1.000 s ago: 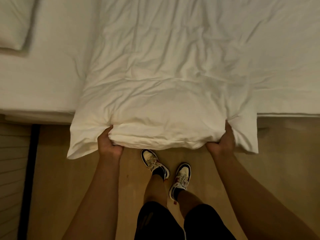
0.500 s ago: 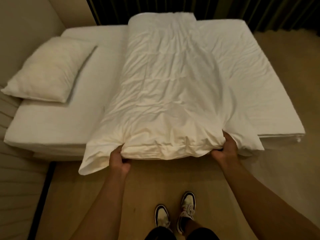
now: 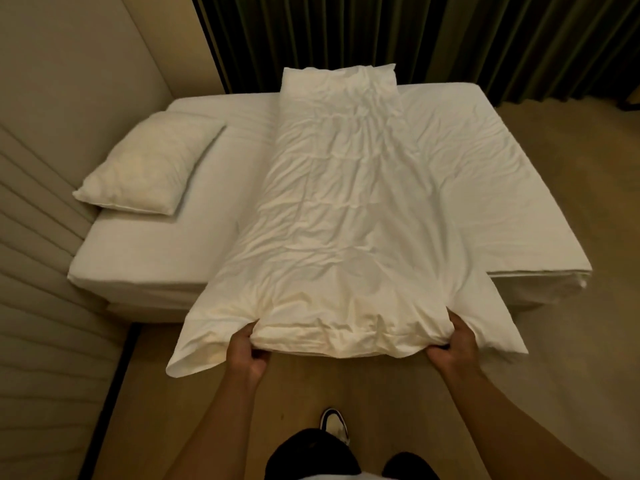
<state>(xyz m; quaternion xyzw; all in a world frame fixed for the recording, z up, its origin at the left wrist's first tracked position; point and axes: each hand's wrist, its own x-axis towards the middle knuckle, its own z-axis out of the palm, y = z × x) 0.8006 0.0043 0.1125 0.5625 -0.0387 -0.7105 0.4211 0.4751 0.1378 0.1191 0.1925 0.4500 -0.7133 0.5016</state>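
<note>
A white duvet (image 3: pixel 332 216), folded into a long strip, lies across the bed (image 3: pixel 145 251) and overhangs its near edge. My left hand (image 3: pixel 246 355) grips the duvet's near end from below at the left. At the right side of that same end, my right hand (image 3: pixel 450 344) grips it with the thumb on top. Loose cover corners stick out past both hands. The duvet's far end reaches the far side of the bed by the curtain.
A white pillow (image 3: pixel 149 174) rests on the bed's left part by the padded wall (image 3: pixel 45 237). Dark curtains (image 3: pixel 415 39) hang behind the bed. Tan floor (image 3: pixel 571 341) runs to the right and under my feet; one shoe (image 3: pixel 334 424) shows.
The view has risen from looking straight down to showing the whole bed and curtains. Both hands keep their grip on the duvet's end, which now hangs farther off the bed edge.
</note>
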